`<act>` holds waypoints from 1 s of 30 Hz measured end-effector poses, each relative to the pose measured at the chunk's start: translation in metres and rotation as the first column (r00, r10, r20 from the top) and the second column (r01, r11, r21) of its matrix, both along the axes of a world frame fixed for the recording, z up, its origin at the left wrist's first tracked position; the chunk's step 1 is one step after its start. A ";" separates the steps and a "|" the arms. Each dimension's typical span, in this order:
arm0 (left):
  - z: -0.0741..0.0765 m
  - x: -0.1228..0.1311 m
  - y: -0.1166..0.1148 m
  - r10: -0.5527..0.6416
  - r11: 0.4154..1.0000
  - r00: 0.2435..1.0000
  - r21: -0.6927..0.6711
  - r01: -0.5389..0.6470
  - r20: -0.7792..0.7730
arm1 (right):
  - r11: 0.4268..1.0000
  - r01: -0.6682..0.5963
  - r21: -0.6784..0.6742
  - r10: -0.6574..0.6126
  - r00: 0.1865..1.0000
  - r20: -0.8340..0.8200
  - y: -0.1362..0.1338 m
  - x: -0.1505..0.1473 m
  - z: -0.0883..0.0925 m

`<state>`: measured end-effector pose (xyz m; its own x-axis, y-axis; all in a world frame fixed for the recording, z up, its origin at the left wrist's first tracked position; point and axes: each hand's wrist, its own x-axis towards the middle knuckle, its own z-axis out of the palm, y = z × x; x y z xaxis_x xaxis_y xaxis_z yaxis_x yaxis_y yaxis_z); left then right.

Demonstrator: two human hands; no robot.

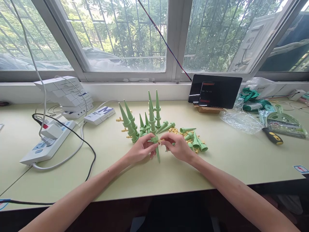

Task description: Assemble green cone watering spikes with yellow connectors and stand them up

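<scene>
Presently, left hand (141, 149) pinches green spike (158, 155), tip down. Right hand (180, 147), fingertips nearly together, grips yellow fitting (160, 141).

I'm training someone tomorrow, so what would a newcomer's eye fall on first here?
Probably the upright, pointed green plastic spikes standing on the pale yellow-green table. Nearer, the left hand holds another green spike, point down, while the right hand pinches a small yellow plastic piece close to it. Farther back, toward the right, stands a large black flat screen.

Hands (140, 149) (180, 147) hold a green spike (157, 154) and yellow fitting (159, 141).
</scene>
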<state>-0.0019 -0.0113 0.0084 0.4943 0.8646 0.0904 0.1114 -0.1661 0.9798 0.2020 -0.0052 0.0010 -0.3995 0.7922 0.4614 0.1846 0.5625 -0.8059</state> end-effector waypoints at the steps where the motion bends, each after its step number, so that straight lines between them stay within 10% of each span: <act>1: 0.000 0.000 0.000 0.003 1.000 1.000 0.004 -0.003 -0.002 | 1.000 -0.003 -0.013 0.003 1.000 -0.006 0.000 0.000 0.000; 30: -0.002 0.001 0.004 -0.039 0.998 0.998 0.055 0.037 0.041 | 0.941 -0.120 -0.317 0.083 0.988 -0.126 0.003 0.001 -0.006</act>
